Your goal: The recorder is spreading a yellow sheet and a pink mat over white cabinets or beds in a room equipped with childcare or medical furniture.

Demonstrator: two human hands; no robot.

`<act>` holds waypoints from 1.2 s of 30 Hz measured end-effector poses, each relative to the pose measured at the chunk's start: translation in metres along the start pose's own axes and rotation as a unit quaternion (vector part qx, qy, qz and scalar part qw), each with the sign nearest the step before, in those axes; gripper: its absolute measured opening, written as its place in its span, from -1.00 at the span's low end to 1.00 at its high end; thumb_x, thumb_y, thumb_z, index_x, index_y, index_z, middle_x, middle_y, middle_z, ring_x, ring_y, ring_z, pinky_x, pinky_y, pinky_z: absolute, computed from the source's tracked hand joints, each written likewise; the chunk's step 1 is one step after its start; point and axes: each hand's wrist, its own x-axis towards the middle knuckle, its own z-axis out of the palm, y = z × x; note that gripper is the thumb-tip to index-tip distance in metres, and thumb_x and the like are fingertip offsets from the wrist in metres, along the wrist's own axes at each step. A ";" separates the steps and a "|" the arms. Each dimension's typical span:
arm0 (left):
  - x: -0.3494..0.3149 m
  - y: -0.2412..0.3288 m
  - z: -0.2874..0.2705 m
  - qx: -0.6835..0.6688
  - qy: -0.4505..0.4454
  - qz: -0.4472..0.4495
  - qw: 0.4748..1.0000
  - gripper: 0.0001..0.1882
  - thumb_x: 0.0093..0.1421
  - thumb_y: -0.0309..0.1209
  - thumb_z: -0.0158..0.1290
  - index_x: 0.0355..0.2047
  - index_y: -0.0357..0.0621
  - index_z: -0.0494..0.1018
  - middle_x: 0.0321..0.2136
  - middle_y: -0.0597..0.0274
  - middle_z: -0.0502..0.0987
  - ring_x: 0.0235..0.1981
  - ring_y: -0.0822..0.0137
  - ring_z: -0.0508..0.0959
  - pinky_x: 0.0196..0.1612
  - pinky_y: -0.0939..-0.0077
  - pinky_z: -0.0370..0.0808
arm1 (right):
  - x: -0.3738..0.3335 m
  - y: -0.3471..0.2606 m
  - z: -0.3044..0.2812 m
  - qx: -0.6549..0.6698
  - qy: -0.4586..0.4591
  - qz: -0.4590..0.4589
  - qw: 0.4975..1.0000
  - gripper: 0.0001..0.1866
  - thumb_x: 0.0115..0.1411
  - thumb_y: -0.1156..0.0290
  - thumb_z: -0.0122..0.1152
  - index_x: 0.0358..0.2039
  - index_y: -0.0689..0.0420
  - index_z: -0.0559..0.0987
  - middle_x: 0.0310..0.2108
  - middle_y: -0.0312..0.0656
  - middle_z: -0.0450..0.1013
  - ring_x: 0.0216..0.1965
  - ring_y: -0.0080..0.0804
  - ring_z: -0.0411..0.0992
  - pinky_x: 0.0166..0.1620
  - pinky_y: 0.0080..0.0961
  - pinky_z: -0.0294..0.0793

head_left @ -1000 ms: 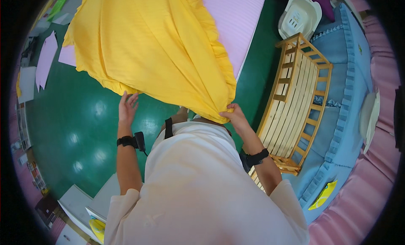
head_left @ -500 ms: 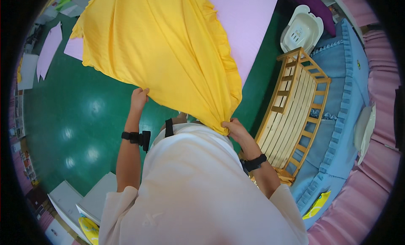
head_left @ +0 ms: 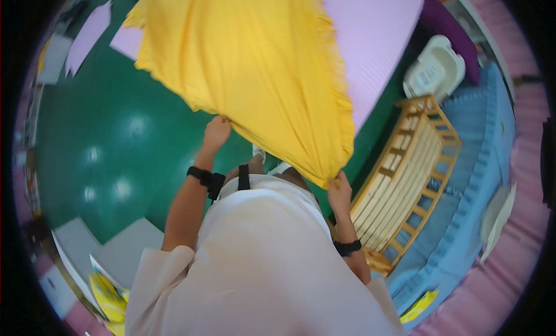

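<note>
Over the pink surface (head_left: 379,52), the yellow cloth (head_left: 249,75) lies partly spread, creases unsmoothed; its near end hangs off, left hand (head_left: 218,133) pinching the edge, right hand (head_left: 340,194) gripping a corner.

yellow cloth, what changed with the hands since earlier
The left hand, open-fingered earlier, has closed on the near edge of the yellow cloth. The view shifted, so the wooden slatted frame sits lower. Unchanged: the right hand holds the cloth's corner; the cloth covers part of the lilac mat.
</note>
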 end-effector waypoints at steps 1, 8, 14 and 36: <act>0.002 0.005 0.001 -0.002 -0.023 -0.014 1.000 -0.66 0.10 -0.23 -0.14 -0.31 -0.22 0.48 -0.31 -0.15 0.50 -0.23 -0.14 0.48 -0.18 0.08 0.40 | 0.001 0.003 -0.001 -0.027 0.019 0.001 0.999 -0.83 0.11 0.40 0.04 -0.32 0.21 0.41 -0.40 0.13 0.44 -0.29 0.16 0.39 -0.26 -0.20 0.36; 0.019 0.006 -0.013 -0.064 -0.102 -0.094 0.988 -0.64 0.04 -0.29 -0.14 -0.30 -0.29 0.49 -0.27 -0.18 0.50 -0.20 -0.11 0.49 -0.13 0.10 0.41 | -0.003 -0.072 -0.010 -0.187 0.053 -0.091 0.977 -0.79 0.07 0.49 0.08 -0.29 0.27 0.35 -0.15 0.12 0.29 -0.07 0.06 0.27 -0.05 -0.27 0.26; 0.044 -0.007 -0.049 -0.093 -0.328 0.086 0.936 -0.73 0.03 -0.35 -0.10 -0.44 -0.27 0.52 -0.58 0.12 0.55 -0.63 0.30 0.52 -0.53 0.42 0.41 | 0.009 -0.154 0.044 -0.218 -0.087 -0.266 0.935 -0.58 0.04 0.48 0.11 -0.07 0.31 0.30 0.02 0.18 0.17 0.05 0.08 0.17 0.13 -0.22 0.14; 0.363 -0.188 -0.383 -0.620 -0.034 -0.058 0.781 -0.52 0.15 -0.23 0.02 -0.05 -0.36 0.27 -0.08 0.00 0.38 -0.01 0.19 0.38 0.04 0.36 0.35 | 0.040 -0.193 0.217 -0.592 0.027 0.008 0.806 0.07 -0.01 0.27 0.21 0.23 0.37 -0.35 0.26 0.32 -0.48 0.27 0.30 -0.27 0.08 0.12 0.20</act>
